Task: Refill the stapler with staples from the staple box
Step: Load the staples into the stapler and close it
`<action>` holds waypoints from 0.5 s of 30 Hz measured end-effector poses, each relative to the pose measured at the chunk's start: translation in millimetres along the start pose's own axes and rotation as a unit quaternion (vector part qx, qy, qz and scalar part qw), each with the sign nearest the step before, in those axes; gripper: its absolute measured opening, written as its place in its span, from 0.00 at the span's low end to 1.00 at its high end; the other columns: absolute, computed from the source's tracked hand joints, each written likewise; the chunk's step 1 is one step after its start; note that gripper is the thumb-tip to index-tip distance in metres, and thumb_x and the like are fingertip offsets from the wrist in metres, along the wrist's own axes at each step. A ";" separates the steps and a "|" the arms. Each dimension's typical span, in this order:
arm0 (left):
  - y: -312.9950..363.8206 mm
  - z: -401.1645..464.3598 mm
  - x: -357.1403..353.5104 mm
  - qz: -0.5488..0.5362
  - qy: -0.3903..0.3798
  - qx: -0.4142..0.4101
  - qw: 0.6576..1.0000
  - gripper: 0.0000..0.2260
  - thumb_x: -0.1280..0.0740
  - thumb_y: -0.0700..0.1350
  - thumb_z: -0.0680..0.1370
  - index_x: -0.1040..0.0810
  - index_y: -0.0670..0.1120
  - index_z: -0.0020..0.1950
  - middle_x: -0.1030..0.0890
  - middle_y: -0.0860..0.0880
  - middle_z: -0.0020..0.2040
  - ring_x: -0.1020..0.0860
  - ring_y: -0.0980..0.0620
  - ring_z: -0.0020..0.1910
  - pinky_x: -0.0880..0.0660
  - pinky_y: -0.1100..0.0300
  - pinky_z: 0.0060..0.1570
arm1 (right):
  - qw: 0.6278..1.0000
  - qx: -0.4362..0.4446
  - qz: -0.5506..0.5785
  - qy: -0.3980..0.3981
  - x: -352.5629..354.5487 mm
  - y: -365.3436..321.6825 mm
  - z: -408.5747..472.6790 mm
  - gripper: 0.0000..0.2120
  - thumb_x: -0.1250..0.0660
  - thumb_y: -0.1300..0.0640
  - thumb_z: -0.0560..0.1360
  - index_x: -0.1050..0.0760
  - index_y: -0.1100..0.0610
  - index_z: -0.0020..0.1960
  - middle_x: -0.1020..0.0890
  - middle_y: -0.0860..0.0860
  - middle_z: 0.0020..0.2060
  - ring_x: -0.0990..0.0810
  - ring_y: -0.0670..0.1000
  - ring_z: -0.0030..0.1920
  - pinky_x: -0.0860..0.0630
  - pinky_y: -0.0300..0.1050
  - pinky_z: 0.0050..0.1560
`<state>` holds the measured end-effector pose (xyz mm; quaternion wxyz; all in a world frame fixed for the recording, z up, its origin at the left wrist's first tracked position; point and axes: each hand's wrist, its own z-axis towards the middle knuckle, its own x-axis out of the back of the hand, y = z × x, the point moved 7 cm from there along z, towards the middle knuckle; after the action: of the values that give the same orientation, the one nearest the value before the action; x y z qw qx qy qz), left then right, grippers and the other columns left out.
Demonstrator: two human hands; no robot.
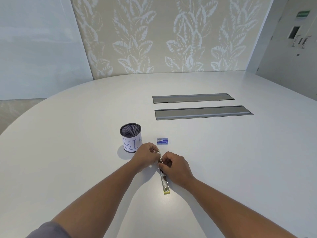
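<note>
Gripping one stapler [165, 183], two hands' fingers [163, 166] clamp it; one staple box [163, 141].

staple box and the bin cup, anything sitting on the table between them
No. In the head view the strip of white table between the staple box and the bin cup is bare; both hands work the stapler nearer the person.

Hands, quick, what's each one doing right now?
Left hand: closed on the far end of the opened stapler.
Right hand: closed on the stapler near its middle.
Staple box: untouched on the table.
</note>
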<state>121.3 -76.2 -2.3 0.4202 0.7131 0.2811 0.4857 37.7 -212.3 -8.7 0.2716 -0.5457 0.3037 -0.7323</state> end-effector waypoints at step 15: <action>-9.8 12.8 2.2 -0.068 0.050 0.039 0.996 0.02 0.29 0.35 0.74 0.16 0.38 0.44 0.17 0.44 0.36 0.21 0.48 0.33 0.19 0.55 0.41 | 1.000 0.020 -0.012 -0.006 -0.2 -9.1 -4.5 0.05 0.34 0.45 0.73 0.29 0.42 0.47 0.21 0.38 0.42 0.24 0.44 0.38 0.27 0.41 0.38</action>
<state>134.0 -73.9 -12.1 0.4094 0.6830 0.3681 0.4801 32.8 -205.4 -3.1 0.2752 -0.5480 0.2813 -0.7381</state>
